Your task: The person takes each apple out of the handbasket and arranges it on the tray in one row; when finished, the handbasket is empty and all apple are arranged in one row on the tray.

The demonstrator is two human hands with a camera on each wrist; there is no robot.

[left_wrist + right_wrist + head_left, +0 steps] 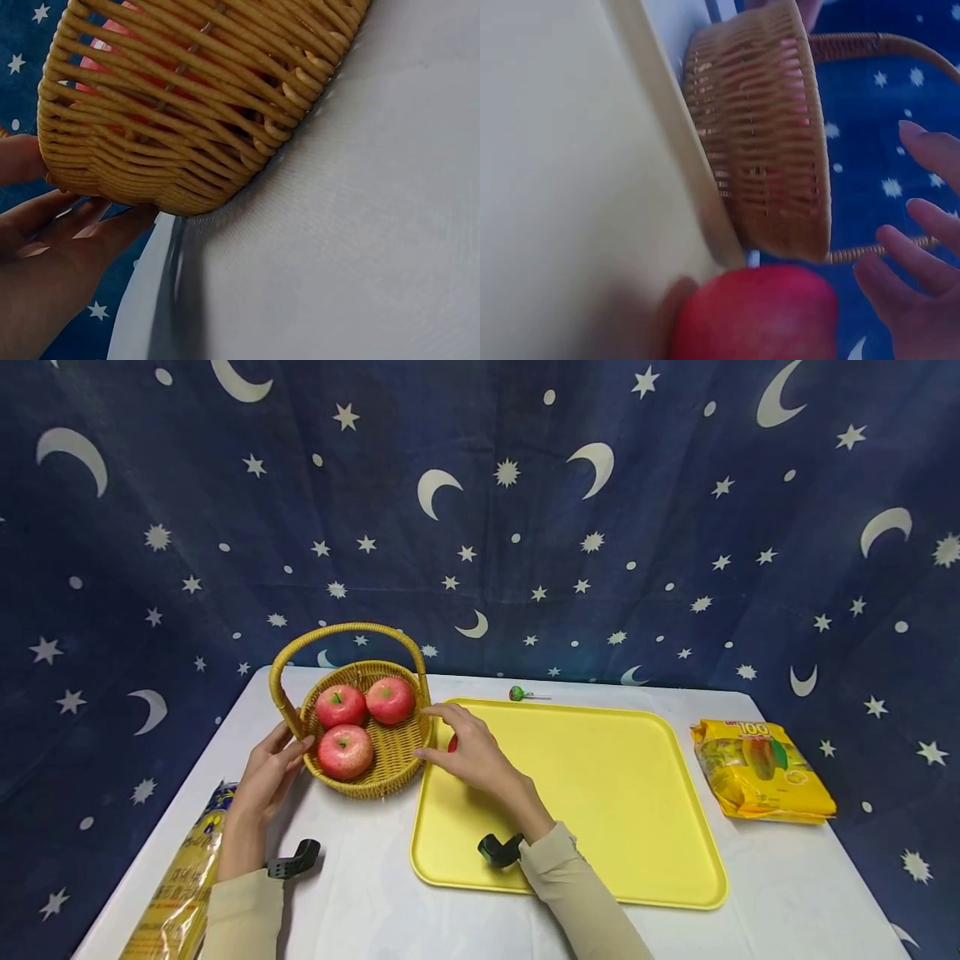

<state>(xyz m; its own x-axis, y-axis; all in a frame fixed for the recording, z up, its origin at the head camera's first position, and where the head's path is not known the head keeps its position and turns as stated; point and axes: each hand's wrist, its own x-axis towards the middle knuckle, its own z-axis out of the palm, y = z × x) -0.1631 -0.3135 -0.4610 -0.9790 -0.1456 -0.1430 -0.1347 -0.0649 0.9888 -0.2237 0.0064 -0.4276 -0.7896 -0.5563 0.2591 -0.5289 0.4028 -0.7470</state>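
Note:
A woven basket (397, 752) with a tall arched handle holds three red apples (345, 752). My left hand (266, 768) grips its left side, thumb at the rim and fingers along the outer wall; in the left wrist view the fingers (112, 229) lie against the weave. My right hand (476, 752) is over the left part of a yellow tray (585, 793), fingers spread toward the basket's right rim. Another red apple (757, 315) is on the tray, mostly hidden beneath the right hand in the head view.
A green-wrapped lollipop (517, 693) lies behind the tray. To the tray's right is a yellow candy bag (761, 768) with a mango picture. A long yellow plastic package (176, 885) lies by the left forearm. A starry blue cloth (510, 568) hangs behind the white table.

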